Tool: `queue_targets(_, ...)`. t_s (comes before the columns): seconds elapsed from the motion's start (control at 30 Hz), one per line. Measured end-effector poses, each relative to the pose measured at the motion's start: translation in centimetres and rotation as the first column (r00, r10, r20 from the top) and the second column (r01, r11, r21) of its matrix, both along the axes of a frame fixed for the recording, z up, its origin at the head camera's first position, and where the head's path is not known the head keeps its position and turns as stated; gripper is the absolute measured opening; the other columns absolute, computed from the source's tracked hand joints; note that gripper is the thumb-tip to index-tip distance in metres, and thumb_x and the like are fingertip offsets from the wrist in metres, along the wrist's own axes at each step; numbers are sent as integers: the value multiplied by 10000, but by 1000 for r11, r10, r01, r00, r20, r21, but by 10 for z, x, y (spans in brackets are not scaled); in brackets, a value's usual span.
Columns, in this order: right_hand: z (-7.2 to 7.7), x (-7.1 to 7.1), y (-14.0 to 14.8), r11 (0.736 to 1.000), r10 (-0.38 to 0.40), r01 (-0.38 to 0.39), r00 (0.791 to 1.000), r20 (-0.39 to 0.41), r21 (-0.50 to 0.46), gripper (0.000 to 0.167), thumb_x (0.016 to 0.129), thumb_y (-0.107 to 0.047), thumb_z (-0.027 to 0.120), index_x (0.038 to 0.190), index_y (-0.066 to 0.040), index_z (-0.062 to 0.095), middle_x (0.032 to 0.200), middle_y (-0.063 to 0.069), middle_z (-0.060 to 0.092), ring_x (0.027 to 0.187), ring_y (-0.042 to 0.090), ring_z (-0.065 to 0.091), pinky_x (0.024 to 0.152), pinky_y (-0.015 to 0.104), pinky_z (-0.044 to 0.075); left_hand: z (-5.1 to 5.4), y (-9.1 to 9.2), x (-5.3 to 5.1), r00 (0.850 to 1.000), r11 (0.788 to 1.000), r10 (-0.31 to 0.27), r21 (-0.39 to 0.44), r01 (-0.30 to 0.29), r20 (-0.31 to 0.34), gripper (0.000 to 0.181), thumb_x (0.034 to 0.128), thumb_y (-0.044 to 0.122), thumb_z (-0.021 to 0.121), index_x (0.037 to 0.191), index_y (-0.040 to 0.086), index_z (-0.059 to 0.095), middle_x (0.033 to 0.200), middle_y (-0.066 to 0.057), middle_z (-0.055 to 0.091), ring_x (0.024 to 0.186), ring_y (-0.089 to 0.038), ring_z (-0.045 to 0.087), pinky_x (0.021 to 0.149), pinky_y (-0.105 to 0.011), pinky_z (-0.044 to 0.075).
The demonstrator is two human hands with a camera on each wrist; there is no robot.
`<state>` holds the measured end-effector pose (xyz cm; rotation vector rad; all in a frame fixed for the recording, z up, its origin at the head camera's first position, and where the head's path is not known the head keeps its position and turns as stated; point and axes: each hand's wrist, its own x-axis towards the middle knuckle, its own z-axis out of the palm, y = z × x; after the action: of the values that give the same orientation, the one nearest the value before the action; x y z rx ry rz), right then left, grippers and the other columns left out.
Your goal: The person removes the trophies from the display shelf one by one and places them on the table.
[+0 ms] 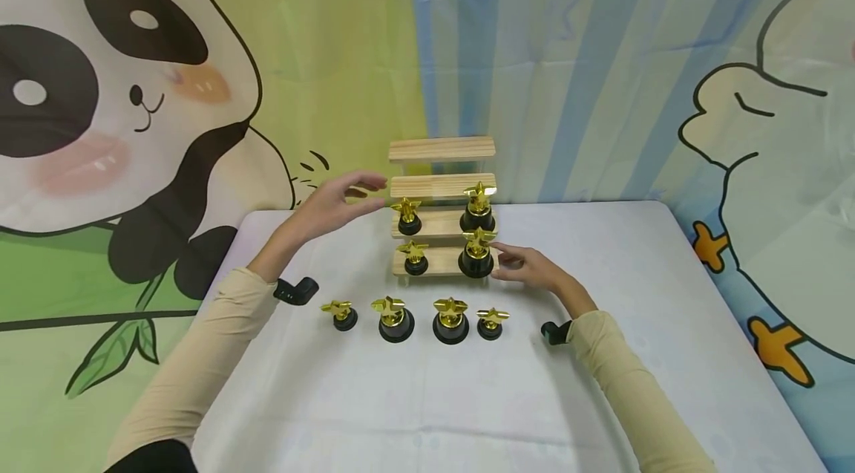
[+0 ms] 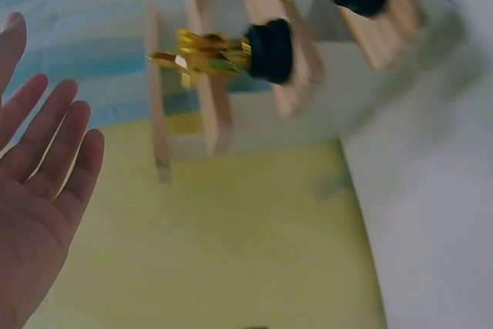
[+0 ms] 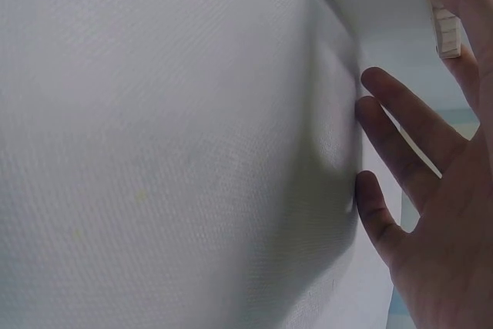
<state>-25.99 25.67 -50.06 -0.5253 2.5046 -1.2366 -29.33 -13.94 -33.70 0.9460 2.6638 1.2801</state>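
A tiered wooden stand (image 1: 442, 149) holds gold star trophies on black bases. On its second-lowest tier are a small trophy (image 1: 409, 223) at left and a larger trophy (image 1: 477, 216) at right. The lowest tier carries another small trophy (image 1: 415, 262) at left and a larger trophy (image 1: 476, 263) at right. My left hand (image 1: 339, 200) hovers beside the stand's left side, fingers extended and holding nothing; in the left wrist view its palm (image 2: 35, 198) shows. Beside the lowest right trophy is my right hand (image 1: 529, 267), fingers spread; whether its fingertips touch the trophy or tier is unclear.
In front of the stand, a row of trophies stands on the white tablecloth (image 1: 427, 399): small (image 1: 344, 320), large (image 1: 397, 326), large (image 1: 450, 327) and small (image 1: 490, 327). A printed cloth backdrop (image 1: 347, 50) rises behind the table.
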Motion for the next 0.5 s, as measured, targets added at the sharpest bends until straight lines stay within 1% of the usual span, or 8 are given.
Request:
queue_targets(0.1, -1, 0, 0, 1000, 6, -6, 1000, -2, 1, 685, 902, -353, 683, 1494, -174, 386, 1325, 250, 580, 1247, 389, 548, 1051, 550, 432, 7, 20, -9, 999, 999, -36, 18, 37, -30, 391, 930, 262, 662, 1284, 111, 591, 1288, -78, 622, 1169, -239, 584, 1021, -454, 473)
queue_targets(0.27, -3, 2, 0, 1000, 31, -31, 999, -40, 5, 692, 901, -432, 659, 1494, -202, 387, 1299, 274, 587, 1208, 398, 570, 1009, 550, 460, 17, 53, -20, 995, 995, -93, 36, 94, -30, 407, 930, 290, 660, 1288, 111, 587, 1261, -64, 626, 1167, -256, 586, 999, -380, 492)
queue_targets(0.33, -3, 3, 0, 999, 37, -36, 998, -58, 13, 686, 908, -442, 646, 1496, -204, 384, 1293, 283, 586, 1198, 403, 574, 994, 549, 469, 21, 69, -24, 993, 993, -109, 42, 111, -37, 411, 925, 281, 668, 1284, 98, 588, 1249, -78, 631, 1162, -265, 590, 991, -372, 500)
queue_targets(0.4, 0, 3, 0, 999, 31, -30, 998, -50, 16, 686, 908, -436, 650, 1496, -204, 384, 1302, 278, 583, 1206, 402, 571, 1003, 551, 464, 23, 84, -29, 992, 992, -121, 39, 122, -44, 412, 921, 271, 674, 1281, 88, 589, 1247, -83, 631, 1153, -242, 593, 993, -372, 503)
queue_targets(0.5, 3, 1, 0, 1000, 18, -18, 1000, -10, 7, 684, 909, -383, 665, 1498, -183, 379, 1329, 267, 571, 1241, 402, 550, 1041, 559, 435, 25, 107, -34, 988, 989, -147, 1, 147, -50, 428, 913, 260, 685, 1280, 63, 586, 1255, -95, 626, 1145, -221, 593, 1003, -391, 500)
